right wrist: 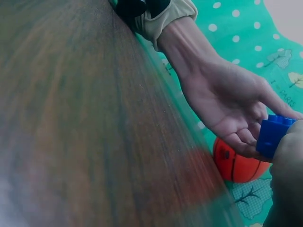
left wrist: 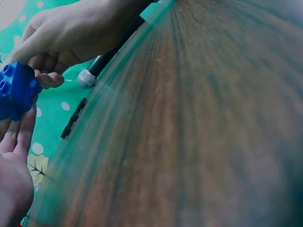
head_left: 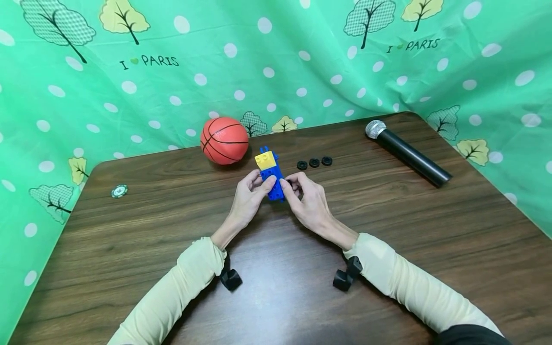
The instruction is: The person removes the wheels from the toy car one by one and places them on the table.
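Both your hands pinch the blue brick stack (head_left: 272, 179): left hand (head_left: 249, 197) and right hand (head_left: 307, 201) at its near end, its long axis pointing away from you.

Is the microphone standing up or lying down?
Lying down. The microphone rests flat on its side on the table, silver head toward the far edge, black handle pointing toward the near right, apart from both hands.

Glossy plastic bricks (head_left: 271, 178), wood-grain table (head_left: 388, 230)
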`<control>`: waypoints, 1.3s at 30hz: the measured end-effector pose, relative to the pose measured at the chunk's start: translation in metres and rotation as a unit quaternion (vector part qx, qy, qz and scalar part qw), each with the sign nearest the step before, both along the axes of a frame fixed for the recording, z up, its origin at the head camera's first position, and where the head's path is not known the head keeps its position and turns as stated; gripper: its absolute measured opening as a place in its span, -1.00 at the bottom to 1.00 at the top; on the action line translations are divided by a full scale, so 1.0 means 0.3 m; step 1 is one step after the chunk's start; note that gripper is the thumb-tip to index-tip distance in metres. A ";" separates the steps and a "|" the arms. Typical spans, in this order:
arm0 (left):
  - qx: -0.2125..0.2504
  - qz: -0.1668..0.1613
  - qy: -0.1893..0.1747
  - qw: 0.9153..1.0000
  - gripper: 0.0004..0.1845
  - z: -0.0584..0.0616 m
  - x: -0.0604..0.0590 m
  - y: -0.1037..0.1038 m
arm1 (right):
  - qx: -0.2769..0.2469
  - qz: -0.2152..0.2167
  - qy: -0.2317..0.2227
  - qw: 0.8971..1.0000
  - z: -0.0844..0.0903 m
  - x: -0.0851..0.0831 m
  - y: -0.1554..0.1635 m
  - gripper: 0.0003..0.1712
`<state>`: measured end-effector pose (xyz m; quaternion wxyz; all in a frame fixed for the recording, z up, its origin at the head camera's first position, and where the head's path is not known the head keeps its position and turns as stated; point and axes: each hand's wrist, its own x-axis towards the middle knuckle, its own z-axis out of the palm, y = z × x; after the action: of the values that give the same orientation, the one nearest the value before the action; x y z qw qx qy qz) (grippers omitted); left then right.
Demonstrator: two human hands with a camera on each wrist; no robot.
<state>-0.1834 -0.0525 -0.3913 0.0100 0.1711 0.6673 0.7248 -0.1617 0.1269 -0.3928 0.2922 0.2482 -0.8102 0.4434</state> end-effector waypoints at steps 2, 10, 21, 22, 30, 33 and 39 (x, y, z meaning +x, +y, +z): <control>0.001 0.006 0.005 1.000 -0.58 0.001 0.002 0.002 | 0.000 -0.004 0.001 1.000 0.001 -0.001 -0.003 -0.92; -0.004 0.045 0.027 0.999 -0.66 0.010 0.013 0.019 | 0.001 -0.014 0.003 1.000 0.001 -0.005 -0.003 -0.89; 0.012 0.066 0.012 0.998 -0.69 0.012 0.015 0.020 | 0.002 -0.013 0.004 1.000 0.008 -0.038 0.036 -0.89; 0.013 0.066 0.011 0.998 -0.68 0.011 0.013 0.019 | 0.012 -0.014 0.005 1.000 0.007 -0.039 0.037 -0.89; 0.028 0.074 0.003 0.997 -0.69 -0.007 0.002 0.013 | 0.064 -0.032 -0.016 0.997 0.003 -0.046 0.051 -0.67; 0.029 0.076 0.002 0.997 -0.71 -0.010 0.002 0.010 | 0.085 -0.042 -0.002 0.995 0.004 -0.048 0.059 -0.67; 0.024 0.076 0.000 0.997 -0.72 -0.010 0.002 0.006 | 0.110 -0.035 0.035 0.993 -0.001 -0.053 0.070 -0.71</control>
<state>-0.1827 -0.0509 -0.3944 -0.0494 0.1203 0.6611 0.7389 -0.1776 0.1480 -0.3932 0.3069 0.2661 -0.8511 0.3325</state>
